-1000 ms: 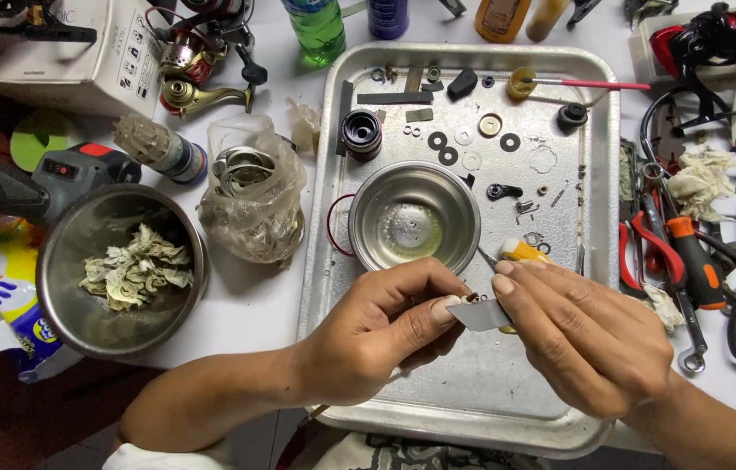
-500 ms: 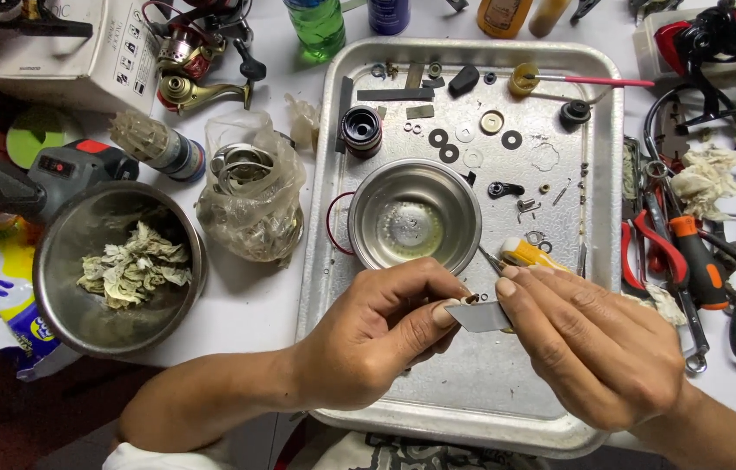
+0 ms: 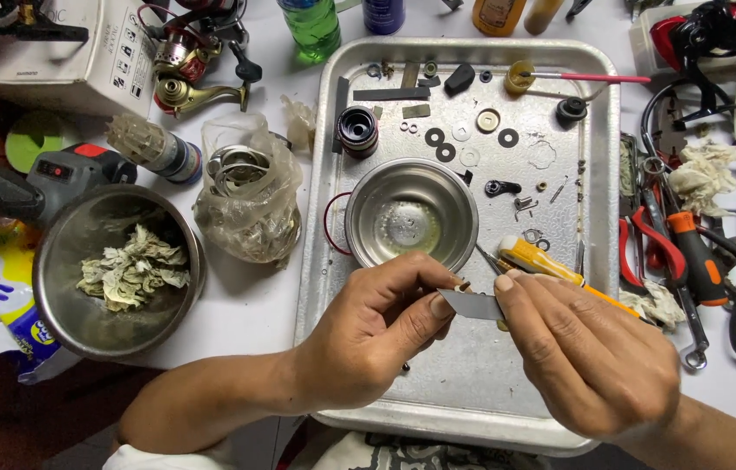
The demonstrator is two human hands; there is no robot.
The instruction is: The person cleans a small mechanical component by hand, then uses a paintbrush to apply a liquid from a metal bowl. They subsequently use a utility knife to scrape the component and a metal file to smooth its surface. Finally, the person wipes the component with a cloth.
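Grey flat metal piece (image 3: 471, 304) betw. both hands, left hand (image 3: 374, 341) pinching it, right hand (image 3: 592, 359) gripping its other end

Left hand (image 3: 368, 344) fingers pinched, right hand (image 3: 594, 357) fingers pinched, fingertips meeting

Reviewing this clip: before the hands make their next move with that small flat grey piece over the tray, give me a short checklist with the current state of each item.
1. Grip on the flat grey piece: pinched between left hand and right hand. Ok.
2. Piece held over the metal tray, so a dropped part would likely land inside. Ok.
3. Small steel bowl upright just beyond the hands, apart from them. Ok.
4. Yellow-handled tool lies close by the right hand's fingers; a nudge seems possible. Not ok.
5. Small brown part at the left fingertips: too small to identify. Cannot tell.
6. Washers spread loose at the tray's far end, away from the hands. Ok.
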